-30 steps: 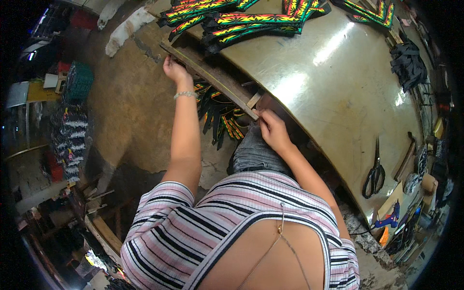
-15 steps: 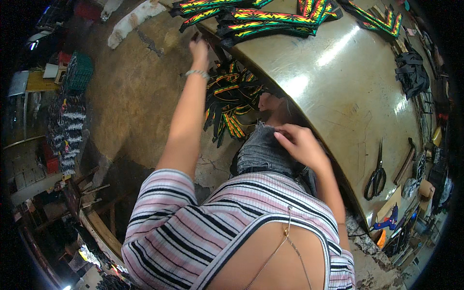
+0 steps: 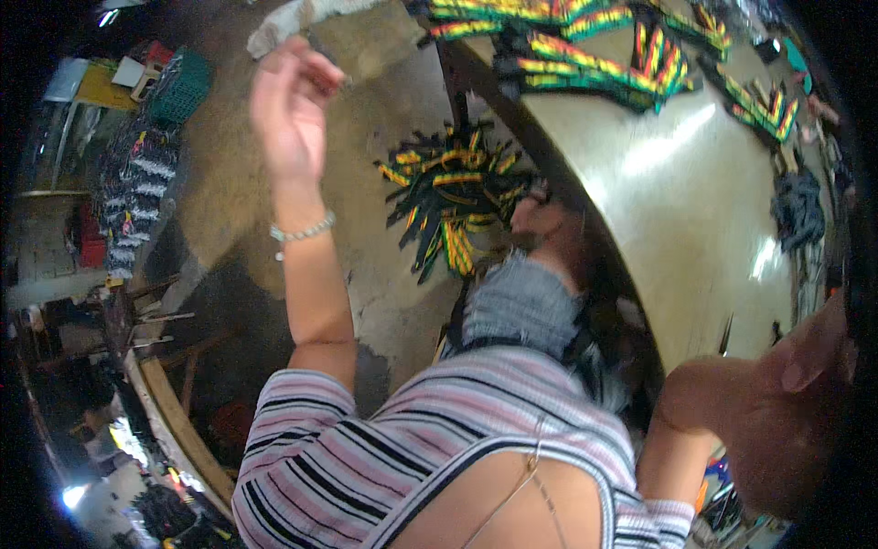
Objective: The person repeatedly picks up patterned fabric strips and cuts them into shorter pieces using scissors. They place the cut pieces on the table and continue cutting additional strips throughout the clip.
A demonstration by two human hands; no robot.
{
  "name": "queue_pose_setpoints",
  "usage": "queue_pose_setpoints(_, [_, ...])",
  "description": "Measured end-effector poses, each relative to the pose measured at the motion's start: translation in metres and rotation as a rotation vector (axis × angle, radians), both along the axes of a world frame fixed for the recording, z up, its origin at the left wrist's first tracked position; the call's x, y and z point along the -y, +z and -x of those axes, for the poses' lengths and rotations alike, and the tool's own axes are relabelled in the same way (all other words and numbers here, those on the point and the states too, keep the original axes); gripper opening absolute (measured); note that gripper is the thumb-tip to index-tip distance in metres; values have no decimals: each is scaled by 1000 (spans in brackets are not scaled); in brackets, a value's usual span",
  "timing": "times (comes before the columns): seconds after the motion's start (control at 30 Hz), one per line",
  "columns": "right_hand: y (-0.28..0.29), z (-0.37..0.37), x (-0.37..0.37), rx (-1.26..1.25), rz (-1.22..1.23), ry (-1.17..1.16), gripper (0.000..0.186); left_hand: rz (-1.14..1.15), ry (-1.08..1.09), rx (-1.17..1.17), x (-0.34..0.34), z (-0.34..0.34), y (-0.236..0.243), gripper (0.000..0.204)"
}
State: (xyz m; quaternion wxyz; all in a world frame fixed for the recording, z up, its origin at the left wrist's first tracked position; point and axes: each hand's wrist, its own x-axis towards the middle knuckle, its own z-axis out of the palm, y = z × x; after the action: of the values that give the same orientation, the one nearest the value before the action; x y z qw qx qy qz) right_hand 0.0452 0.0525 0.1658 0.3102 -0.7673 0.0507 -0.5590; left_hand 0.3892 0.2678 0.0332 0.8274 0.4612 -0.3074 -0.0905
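Note:
My left hand is raised over the floor at the far left of the table, its fingers loosely curled and somewhat blurred; I see nothing held in it. Below and right of it, a pile of black straps with yellow, green and red bands lies on the floor. My right hand is very close to the camera at the right edge, large and smeared, its fingers not readable. Several folded strap bundles of the same pattern lie on the far end of the metal-topped table.
The table's dark edge runs beside my legs. A black cloth bundle lies at the table's right side, with scissors mostly hidden behind my right hand. At the left stand a green basket and stacked black-and-white material.
My left hand has moved left and up, away from the table corner. My right hand has left my lap and risen toward the camera at the right. The view has shifted slightly.

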Motion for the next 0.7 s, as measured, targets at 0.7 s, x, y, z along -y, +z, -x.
queue_pose_setpoints(0.7, [-48,-117,29,-44,23,-300,27,-1844,-324,155,43,37,-496,58])
